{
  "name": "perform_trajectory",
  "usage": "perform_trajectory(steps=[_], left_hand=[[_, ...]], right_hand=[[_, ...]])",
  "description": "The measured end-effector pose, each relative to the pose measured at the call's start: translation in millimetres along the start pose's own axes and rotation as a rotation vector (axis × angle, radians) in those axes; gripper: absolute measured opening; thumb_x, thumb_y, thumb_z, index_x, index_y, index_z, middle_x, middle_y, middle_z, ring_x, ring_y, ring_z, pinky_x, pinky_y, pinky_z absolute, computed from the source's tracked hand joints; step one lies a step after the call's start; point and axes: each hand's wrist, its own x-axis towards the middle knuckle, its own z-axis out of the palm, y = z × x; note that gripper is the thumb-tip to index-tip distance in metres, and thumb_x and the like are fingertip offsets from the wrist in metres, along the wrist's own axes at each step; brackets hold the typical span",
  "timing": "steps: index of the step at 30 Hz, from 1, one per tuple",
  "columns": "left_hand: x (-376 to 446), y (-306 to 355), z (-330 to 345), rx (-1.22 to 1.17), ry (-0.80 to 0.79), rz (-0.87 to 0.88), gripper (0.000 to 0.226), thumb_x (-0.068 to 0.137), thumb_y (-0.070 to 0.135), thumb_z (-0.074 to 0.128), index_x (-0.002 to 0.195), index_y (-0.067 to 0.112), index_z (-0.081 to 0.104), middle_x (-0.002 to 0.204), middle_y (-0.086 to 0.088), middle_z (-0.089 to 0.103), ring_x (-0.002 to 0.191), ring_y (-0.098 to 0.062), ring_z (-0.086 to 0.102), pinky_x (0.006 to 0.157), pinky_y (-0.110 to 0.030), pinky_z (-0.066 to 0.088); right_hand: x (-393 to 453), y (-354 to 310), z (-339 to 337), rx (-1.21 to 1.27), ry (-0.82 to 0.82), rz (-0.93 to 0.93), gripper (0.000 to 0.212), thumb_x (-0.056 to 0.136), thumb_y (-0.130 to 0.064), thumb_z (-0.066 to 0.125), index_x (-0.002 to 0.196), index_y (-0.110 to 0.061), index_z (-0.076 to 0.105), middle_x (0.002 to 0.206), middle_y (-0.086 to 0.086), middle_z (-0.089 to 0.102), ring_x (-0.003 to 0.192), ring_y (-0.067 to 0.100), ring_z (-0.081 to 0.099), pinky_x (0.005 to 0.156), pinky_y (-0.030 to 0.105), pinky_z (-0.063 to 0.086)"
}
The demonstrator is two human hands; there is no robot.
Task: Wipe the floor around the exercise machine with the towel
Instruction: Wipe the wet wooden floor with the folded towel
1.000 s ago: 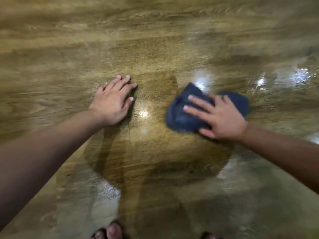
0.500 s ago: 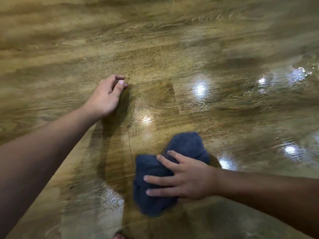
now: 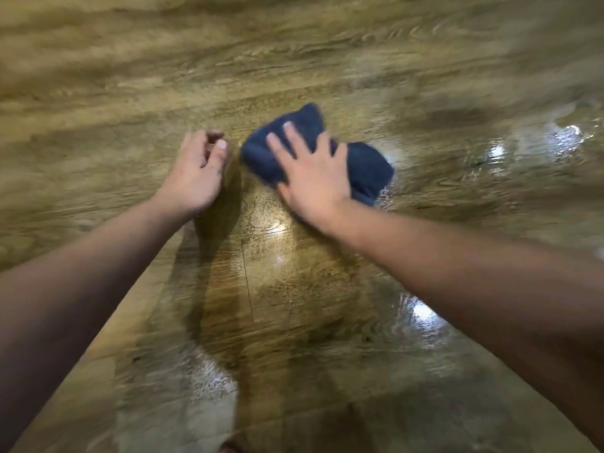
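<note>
A bunched dark blue towel [image 3: 366,168] lies on the glossy wood-grain floor [image 3: 294,305] just above the middle of the view. My right hand [image 3: 313,178] presses flat on top of it, fingers spread and pointing away from me. Just left of the towel, my left hand [image 3: 196,171] rests on the floor with its fingers curled and nothing in it. A small gap separates it from the towel's left edge. The exercise machine is out of view.
The floor shines with wet streaks and light reflections at the right [image 3: 568,132] and near my right forearm [image 3: 421,315]. A toe tip [image 3: 228,447] shows at the bottom edge. Bare floor stretches all around.
My right hand has pushed the towel from close to me up and away, ending beside my left hand. My left hand has stayed in place with fingers curled.
</note>
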Motion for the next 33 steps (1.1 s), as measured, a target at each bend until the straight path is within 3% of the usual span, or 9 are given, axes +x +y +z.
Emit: perform_trajectory(steps=[6,9,12,19,22,26,29,31,33], left_hand=[[4.9,-6.6,-14.1,0.118,0.058,-0.08,0.037,0.102,0.04,0.039,0.122,0.014,0.057,0.125,-0.017,0.056,0.123,-0.035,0.048,0.108,-0.052,0.036],[-10.5,-15.3,-11.2,0.263,-0.046,-0.046,0.037,0.102,0.044,0.039,0.124,0.019,0.058,0.126,-0.012,0.056,0.125,-0.034,0.045,0.109,-0.053,0.032],[-17.7,-20.6,-9.5,0.335,-0.07,0.005,0.035,0.103,0.04,0.04,0.125,0.02,0.058,0.126,-0.009,0.054,0.124,-0.033,0.043,0.107,-0.05,0.028],[-10.7,-11.7,-15.2,0.327,-0.088,0.011,0.037,0.104,0.038,0.038,0.128,0.018,0.056,0.128,-0.013,0.056,0.125,-0.033,0.044,0.108,-0.047,0.033],[-4.8,-6.3,-17.3,0.215,-0.077,-0.051,0.039,0.105,0.039,0.036,0.124,0.012,0.057,0.125,-0.019,0.059,0.124,-0.035,0.047,0.105,-0.044,0.037],[-2.0,-5.6,-17.9,0.153,-0.072,-0.126,0.043,0.105,0.045,0.032,0.112,0.009,0.055,0.119,-0.023,0.059,0.119,-0.037,0.05,0.095,-0.041,0.038],[-4.0,-7.7,-15.3,0.187,-0.093,-0.114,0.035,0.104,0.046,0.032,0.099,0.018,0.051,0.106,-0.015,0.058,0.113,-0.037,0.051,0.089,-0.041,0.037],[-7.3,-8.6,-13.5,0.231,-0.106,-0.083,0.037,0.104,0.045,0.033,0.107,0.016,0.056,0.112,-0.016,0.06,0.118,-0.038,0.05,0.096,-0.044,0.039],[-11.6,-10.7,-13.3,0.253,-0.104,-0.065,0.041,0.104,0.044,0.034,0.119,0.015,0.058,0.124,-0.017,0.059,0.123,-0.037,0.047,0.104,-0.046,0.037]], right_hand=[[-159.6,-16.9,28.4,-0.027,-0.009,-0.967,0.072,0.094,-0.05,0.053,0.157,-0.031,0.025,0.165,0.004,0.023,0.134,0.055,0.035,0.102,0.067,0.037],[-169.6,46.3,32.5,-0.065,0.021,-1.166,0.072,0.092,-0.054,0.052,0.156,-0.033,0.027,0.164,0.001,0.026,0.132,0.05,0.044,0.099,0.062,0.044],[-103.0,100.0,29.8,-0.133,0.136,-0.901,0.084,0.079,-0.059,0.058,0.153,-0.033,0.029,0.161,0.004,0.034,0.124,0.048,0.051,0.088,0.056,0.049],[42.4,70.5,3.5,0.069,0.025,0.381,0.072,0.096,-0.055,0.046,0.158,-0.031,0.018,0.166,0.005,0.017,0.137,0.05,0.03,0.106,0.066,0.027],[19.5,3.9,4.0,0.023,0.061,0.138,0.076,0.095,-0.055,0.049,0.159,-0.031,0.015,0.167,0.005,0.014,0.136,0.051,0.032,0.105,0.065,0.029],[-105.3,-90.5,23.0,0.043,-0.029,-0.606,0.062,0.094,-0.047,0.045,0.153,-0.027,0.036,0.161,0.012,0.029,0.131,0.057,0.034,0.099,0.065,0.03],[-179.7,-110.5,28.5,0.316,-0.679,-0.209,0.031,0.096,-0.038,0.059,0.098,-0.008,0.067,0.1,0.022,0.061,0.091,0.04,0.063,0.076,0.042,0.045],[-201.8,-92.7,33.7,0.237,-0.53,-0.438,0.034,0.101,-0.046,0.047,0.119,-0.024,0.065,0.122,0.011,0.061,0.102,0.032,0.063,0.081,0.027,0.045],[-185.0,-49.8,32.0,0.127,-0.129,-1.002,0.051,0.098,-0.047,0.049,0.148,-0.037,0.043,0.156,0.001,0.04,0.124,0.04,0.053,0.091,0.042,0.048]])
